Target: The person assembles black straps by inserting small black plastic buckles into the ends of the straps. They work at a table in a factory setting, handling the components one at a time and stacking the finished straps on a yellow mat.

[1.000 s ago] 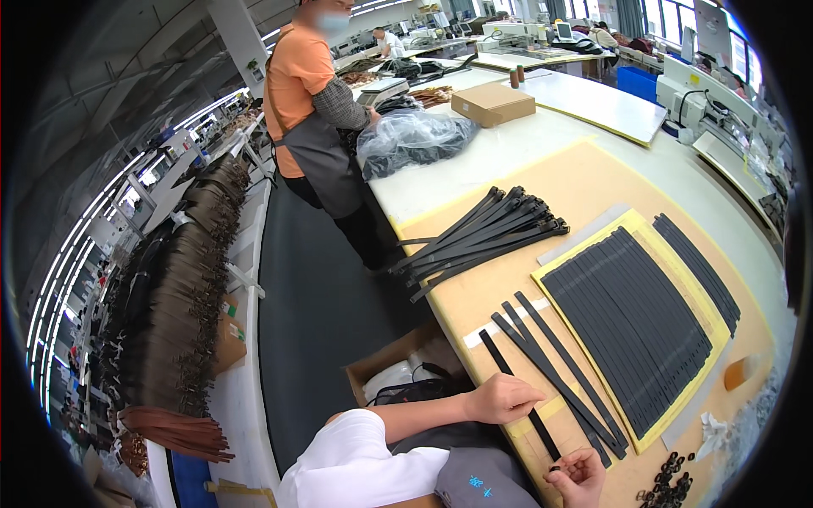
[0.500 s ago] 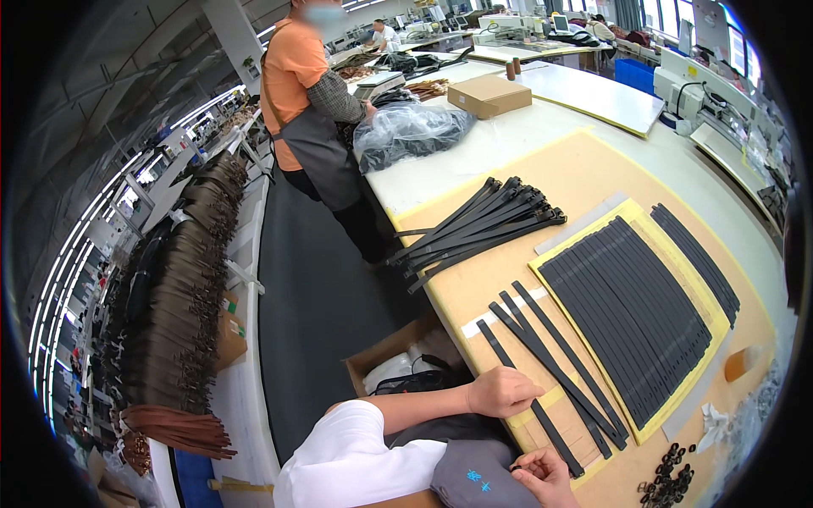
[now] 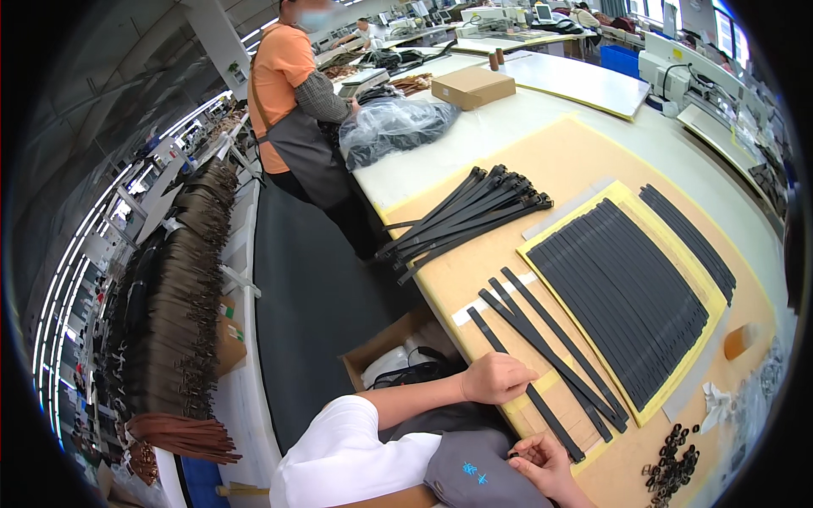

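Strap workshop (cutting tables (image 3: 593,161), strap racks (image 3: 182,296)).

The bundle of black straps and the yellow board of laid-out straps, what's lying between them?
In the head view, a flat grey strip lies between the bundle of black straps and the yellow board, on the tan table.

A long flat black leather strap (image 3: 527,383) is pressed under the closed left hand (image 3: 498,378) at the near edge of the tan worktable (image 3: 584,161); the right hand (image 3: 542,461) is curled just nearer that edge.

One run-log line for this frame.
left hand: fist resting on black strap | right hand: at table edge, holding unclear
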Demonstrator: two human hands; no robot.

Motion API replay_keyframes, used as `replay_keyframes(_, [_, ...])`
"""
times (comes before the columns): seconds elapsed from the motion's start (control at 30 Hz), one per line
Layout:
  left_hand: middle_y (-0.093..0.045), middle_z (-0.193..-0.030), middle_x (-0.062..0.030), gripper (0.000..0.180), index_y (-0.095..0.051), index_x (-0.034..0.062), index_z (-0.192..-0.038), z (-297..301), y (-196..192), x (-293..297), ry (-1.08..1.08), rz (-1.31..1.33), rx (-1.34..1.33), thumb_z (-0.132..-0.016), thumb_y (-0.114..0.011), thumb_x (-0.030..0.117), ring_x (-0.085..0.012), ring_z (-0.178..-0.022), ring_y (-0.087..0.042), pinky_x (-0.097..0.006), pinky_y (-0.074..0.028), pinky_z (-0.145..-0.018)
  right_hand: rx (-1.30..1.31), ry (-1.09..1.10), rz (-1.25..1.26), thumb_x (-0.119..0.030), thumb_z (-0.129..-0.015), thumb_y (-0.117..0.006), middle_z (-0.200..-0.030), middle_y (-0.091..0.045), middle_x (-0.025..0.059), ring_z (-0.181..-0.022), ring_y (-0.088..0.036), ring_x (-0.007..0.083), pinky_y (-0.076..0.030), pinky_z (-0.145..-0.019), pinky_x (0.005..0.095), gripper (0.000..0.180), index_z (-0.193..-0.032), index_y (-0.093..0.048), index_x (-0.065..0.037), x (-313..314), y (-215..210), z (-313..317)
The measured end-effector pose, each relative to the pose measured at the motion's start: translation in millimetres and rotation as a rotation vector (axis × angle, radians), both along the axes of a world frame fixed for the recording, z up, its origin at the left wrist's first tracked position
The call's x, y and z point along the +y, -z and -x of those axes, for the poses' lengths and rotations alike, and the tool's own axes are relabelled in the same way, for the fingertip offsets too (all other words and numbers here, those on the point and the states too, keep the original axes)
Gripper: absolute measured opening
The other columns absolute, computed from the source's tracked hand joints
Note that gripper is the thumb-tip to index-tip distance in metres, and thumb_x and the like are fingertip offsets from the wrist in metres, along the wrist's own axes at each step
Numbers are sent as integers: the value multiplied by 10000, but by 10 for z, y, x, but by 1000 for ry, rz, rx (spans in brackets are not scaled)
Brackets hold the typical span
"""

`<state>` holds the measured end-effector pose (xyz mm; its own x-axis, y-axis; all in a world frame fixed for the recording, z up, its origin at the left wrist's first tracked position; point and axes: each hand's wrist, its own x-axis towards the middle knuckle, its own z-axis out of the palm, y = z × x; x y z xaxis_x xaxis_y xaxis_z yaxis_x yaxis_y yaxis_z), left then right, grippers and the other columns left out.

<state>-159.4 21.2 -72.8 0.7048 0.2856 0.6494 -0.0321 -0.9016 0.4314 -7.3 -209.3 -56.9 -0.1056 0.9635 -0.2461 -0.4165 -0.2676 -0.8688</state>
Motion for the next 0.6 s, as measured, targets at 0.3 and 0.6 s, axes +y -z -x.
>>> replay_keyframes(0.3, [-619, -660, -63, 189, -735, 53, -977, -25, -19, 0, -3, -11, -15, -791, -740, 16, -253, -560, -629, -368, -497, -505, 59, 0, 32, 59, -926, -751, -1086, -708, 107, -983, -719, 141, -582, -897, 272, 283, -1147, -582, 3, -23, 24, -7])
replay_keyframes(0.6, [-620, -662, -68, 193, -738, 48, -979, -23, -23, 0, 1, 0, -14, -790, -735, 7, -253, -560, -628, -373, -495, -504, 42, -4, 38, 61, -924, -751, -1086, -708, 110, -982, -716, 139, -581, -897, 269, 286, -1144, -579, 1, -20, 25, -18])
